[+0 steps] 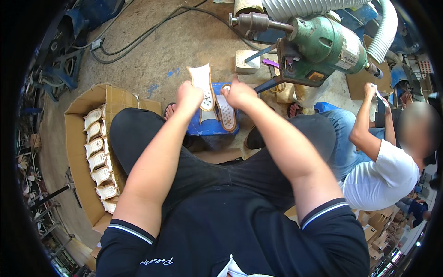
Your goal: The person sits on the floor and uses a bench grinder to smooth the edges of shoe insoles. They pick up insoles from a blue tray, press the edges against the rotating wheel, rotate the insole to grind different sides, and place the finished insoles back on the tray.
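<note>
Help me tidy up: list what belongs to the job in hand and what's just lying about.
Job: white piece in left hand; second piece in right hand; blue stand beneath; probably cardboard box of similar pieces.
Seemingly lying about: floor cable, purple thing.

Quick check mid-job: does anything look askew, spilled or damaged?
Blue marks on the brown floor beyond the left hand look like stains. A dark cable sprawls there in loose, untidy loops. The white piece in that hand shows no clear damage.

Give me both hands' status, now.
Left hand: closed, holding the left white perforated piece.
Right hand: closed, holding the right white perforated piece.
</note>
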Available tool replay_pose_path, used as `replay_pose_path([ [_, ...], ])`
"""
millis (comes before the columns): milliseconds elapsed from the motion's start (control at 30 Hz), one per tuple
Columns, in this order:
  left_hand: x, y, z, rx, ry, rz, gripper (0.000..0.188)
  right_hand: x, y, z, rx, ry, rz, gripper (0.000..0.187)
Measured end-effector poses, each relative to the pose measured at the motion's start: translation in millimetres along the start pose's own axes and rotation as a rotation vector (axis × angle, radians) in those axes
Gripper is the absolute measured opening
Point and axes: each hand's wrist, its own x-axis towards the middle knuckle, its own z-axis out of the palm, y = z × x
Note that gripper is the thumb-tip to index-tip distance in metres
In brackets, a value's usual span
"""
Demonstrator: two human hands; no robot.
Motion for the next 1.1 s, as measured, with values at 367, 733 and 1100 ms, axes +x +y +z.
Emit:
replay_pose_path([
  [367,23,87,-32,-0.319,-0.477,0.003,0.042,-18,4,-64,1.079,-0.259,-0.064,0.043],
  [733,12,115,-47,-1.521,-0.781,-0.010,0.050,-26,0,-117,1.444,-0.298,-0.384,0.087],
  [1100,15,120,-64,-1.546,-0.810,0.024,0.051,-13,-8,-117,1.586,-0.259,-0.414,0.092],
])
